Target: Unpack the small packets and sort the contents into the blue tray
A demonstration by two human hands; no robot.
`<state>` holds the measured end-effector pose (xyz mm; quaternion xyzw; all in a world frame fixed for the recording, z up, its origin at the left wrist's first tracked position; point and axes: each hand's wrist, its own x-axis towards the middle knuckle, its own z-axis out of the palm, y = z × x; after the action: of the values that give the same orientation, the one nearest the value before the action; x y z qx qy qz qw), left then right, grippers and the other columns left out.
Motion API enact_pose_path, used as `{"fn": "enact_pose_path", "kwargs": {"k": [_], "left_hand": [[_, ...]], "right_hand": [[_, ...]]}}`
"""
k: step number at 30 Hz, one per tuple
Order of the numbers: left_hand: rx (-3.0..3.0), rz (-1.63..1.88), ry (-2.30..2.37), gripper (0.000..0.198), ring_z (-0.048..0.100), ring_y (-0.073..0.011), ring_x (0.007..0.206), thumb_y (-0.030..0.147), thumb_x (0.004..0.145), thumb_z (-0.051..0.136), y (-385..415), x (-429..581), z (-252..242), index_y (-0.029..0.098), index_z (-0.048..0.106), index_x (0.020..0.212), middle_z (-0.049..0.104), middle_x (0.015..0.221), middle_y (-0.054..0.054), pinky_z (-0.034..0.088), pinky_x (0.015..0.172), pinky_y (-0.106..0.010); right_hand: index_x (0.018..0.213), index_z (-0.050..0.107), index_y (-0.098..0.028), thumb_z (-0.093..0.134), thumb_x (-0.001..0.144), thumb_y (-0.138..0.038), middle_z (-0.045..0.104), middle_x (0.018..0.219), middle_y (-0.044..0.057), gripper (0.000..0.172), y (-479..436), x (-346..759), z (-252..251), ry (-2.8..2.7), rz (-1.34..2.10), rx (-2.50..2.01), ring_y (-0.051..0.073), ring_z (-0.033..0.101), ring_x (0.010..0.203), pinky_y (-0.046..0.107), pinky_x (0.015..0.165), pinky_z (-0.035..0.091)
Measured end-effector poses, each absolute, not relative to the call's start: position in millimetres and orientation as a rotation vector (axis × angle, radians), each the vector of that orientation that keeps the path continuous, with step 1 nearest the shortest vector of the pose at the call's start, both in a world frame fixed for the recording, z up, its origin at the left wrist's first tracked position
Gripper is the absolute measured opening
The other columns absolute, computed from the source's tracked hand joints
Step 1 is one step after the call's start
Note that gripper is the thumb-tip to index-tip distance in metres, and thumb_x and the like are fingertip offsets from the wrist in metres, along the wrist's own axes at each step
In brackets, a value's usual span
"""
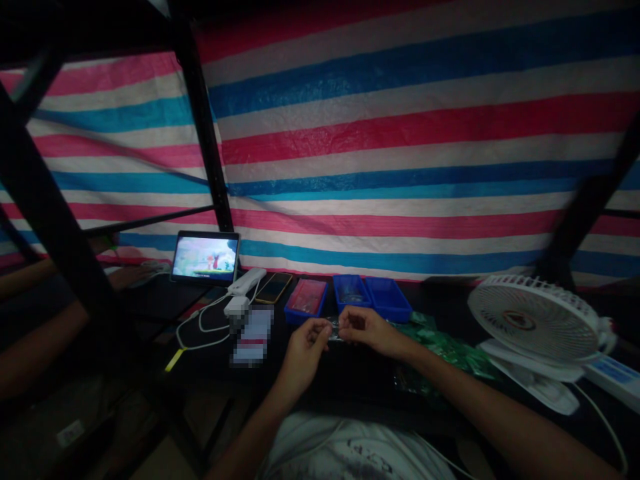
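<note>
Both hands meet over the dark table, in front of the blue trays. My left hand (309, 343) is closed in a pinch on one side of a small clear plastic piece (335, 328). On its other side my right hand (365, 328) pinches the same piece, fingers curled. What the clear piece holds, if anything, is too small to tell. Just beyond the hands stand a blue tray with pink-red contents (307, 297), a blue tray with clear items (351, 291) and a third blue tray (389, 298).
Green plastic packets (450, 348) lie right of the hands, near a white fan (535, 327). A lit tablet (205, 257), a phone (274, 288), white cables and a power strip (247, 281) are at the left. Another person's arms (45, 340) show beyond a dark post.
</note>
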<state>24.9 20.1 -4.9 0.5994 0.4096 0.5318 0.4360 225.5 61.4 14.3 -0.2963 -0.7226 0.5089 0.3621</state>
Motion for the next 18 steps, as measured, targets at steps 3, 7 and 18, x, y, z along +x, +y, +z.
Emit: {"fn": "enact_pose_path", "kwargs": {"k": [3, 7, 18], "left_hand": [[1.477, 1.321, 1.032, 0.033, 0.058, -0.0139, 0.063, 0.045, 0.083, 0.071, 21.5, 25.0, -5.9, 0.015, 0.071, 0.098, 0.065, 0.074, -0.002, 0.044, 0.057, -0.023], [1.472, 1.315, 1.041, 0.034, 0.058, -0.0137, 0.063, 0.048, 0.083, 0.070, 22.0, 25.3, -7.1, 0.016, 0.070, 0.094, 0.065, 0.074, -0.002, 0.043, 0.056, -0.022], [1.537, 1.304, 1.053, 0.032, 0.055, -0.0125, 0.060, 0.047, 0.087, 0.067, 21.5, 23.3, -9.3, 0.017, 0.062, 0.079, 0.060, 0.068, 0.001, 0.039, 0.055, -0.022]], "right_hand": [[0.089, 0.059, -0.018, 0.080, 0.081, -0.043, 0.060, 0.072, -0.003, 0.033, 61.4, 225.4, 14.1, -1.814, 1.350, -0.785, 0.012, 0.056, 0.061, 0.024, 0.056, 0.043], [0.090, 0.059, -0.018, 0.079, 0.081, -0.044, 0.060, 0.073, -0.003, 0.034, 62.0, 225.3, 12.9, -1.807, 1.356, -0.784, 0.013, 0.058, 0.062, 0.024, 0.057, 0.044], [0.091, 0.065, -0.017, 0.073, 0.086, -0.050, 0.058, 0.077, -0.002, 0.035, 61.1, 225.9, 14.5, -1.891, 1.236, -0.787, 0.012, 0.052, 0.064, 0.024, 0.058, 0.040]]}}
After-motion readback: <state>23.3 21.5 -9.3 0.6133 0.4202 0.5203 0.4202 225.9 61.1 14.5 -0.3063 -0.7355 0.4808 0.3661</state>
